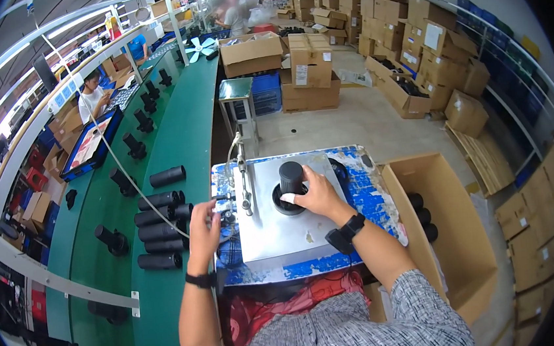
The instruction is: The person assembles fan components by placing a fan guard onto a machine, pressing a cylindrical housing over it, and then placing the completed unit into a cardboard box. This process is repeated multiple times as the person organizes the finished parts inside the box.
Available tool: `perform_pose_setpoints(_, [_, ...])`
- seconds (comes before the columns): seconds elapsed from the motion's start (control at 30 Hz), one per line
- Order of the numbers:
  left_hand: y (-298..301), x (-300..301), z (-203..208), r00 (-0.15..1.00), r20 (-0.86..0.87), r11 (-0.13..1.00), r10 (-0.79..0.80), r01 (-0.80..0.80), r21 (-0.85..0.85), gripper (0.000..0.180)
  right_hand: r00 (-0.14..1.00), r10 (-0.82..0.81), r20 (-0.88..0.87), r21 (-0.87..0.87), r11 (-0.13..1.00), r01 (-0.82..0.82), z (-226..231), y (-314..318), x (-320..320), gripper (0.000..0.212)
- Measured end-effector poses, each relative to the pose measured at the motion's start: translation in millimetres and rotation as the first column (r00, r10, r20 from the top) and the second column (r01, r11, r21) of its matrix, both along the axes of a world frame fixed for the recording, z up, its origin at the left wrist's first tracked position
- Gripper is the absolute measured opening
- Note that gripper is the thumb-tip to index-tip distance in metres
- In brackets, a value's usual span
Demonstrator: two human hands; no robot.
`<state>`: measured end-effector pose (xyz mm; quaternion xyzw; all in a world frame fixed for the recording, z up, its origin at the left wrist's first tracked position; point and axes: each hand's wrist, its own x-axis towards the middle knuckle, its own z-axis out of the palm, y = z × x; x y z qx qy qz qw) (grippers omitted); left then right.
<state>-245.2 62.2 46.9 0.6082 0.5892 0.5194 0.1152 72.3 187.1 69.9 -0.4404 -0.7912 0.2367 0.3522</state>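
Note:
A black cylinder (291, 177) stands upright in a round black seat on a grey metal plate (275, 232). My right hand (315, 195) rests against the cylinder's base, fingers curled around it; one fingertip is wrapped in white. My left hand (203, 227) is at the plate's left edge, by a small metal lever fixture (245, 187), fingers bent, with nothing clearly in it. Several black tubes (159, 217) lie on their sides on the green belt just left of that hand.
The green conveyor belt (175, 136) curves away with more black parts standing on it. An open cardboard box (449, 224) with black cylinders sits at my right. Stacked cartons fill the floor beyond. Another person sits far left at the line.

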Motion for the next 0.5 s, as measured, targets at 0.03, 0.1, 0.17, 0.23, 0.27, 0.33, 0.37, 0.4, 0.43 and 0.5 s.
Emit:
perform_pose_setpoints(0.03, [13.4,-15.2,-9.7,0.997,-0.08,0.998,-0.005,0.0,-0.056,0.033,1.0,0.016,-0.005,0.054,0.998,-0.015,-1.1,1.7,-2.8,0.072])
perform_pose_setpoints(0.1, [36.9,-40.0,-31.8,0.988,-0.154,0.994,-0.014,-0.003,-0.111,0.033,1.0,0.008,-0.007,0.059,0.998,-0.007,-3.7,-3.1,-8.3,0.071])
perform_pose_setpoints(0.17, [56.2,-59.9,-51.4,0.957,-0.287,0.986,0.032,-0.078,-0.149,0.034,1.0,-0.012,-0.019,0.072,0.997,0.013,-1.2,-11.1,-14.5,0.07])
perform_pose_setpoints(0.23, [72.7,-68.0,-66.7,0.937,-0.346,0.98,0.045,-0.108,-0.164,0.036,1.0,-0.023,-0.017,0.051,0.998,0.024,1.3,-13.0,-14.7,0.071])
perform_pose_setpoints(0.27, [78.9,-71.4,-71.6,0.948,-0.317,0.959,0.015,-0.103,-0.264,0.038,0.999,-0.029,-0.021,0.03,0.999,0.03,3.1,-13.6,-15.2,0.071])
perform_pose_setpoints(0.33, [91.4,-71.0,-74.1,0.967,-0.25,0.888,-0.044,-0.077,-0.453,0.044,0.999,-0.044,-0.024,0.013,0.999,0.045,4.8,-14.2,-12.4,0.072])
perform_pose_setpoints(0.37, [94.6,-71.3,-75.8,0.968,-0.249,0.889,-0.044,-0.076,-0.451,0.044,0.999,-0.05,-0.016,0.022,0.998,0.051,4.2,-16.2,-11.9,0.072])
perform_pose_setpoints(0.4, [95.8,-72.1,-77.8,0.959,-0.282,0.911,-0.025,-0.095,-0.401,0.045,0.999,-0.054,-0.008,0.031,0.998,0.054,3.7,-18.0,-12.4,0.071])
perform_pose_setpoints(0.43, [95.8,-73.9,-79.7,0.949,-0.315,0.929,-0.002,-0.115,-0.351,0.046,0.998,-0.055,-0.001,0.04,0.998,0.055,4.2,-18.1,-14.2,0.071])
perform_pose_setpoints(0.5, [95.2,-75.1,-78.0,0.938,-0.345,0.944,0.025,-0.135,-0.3,0.047,0.999,-0.049,-0.008,0.043,0.998,0.049,3.6,-15.1,-18.5,0.071])
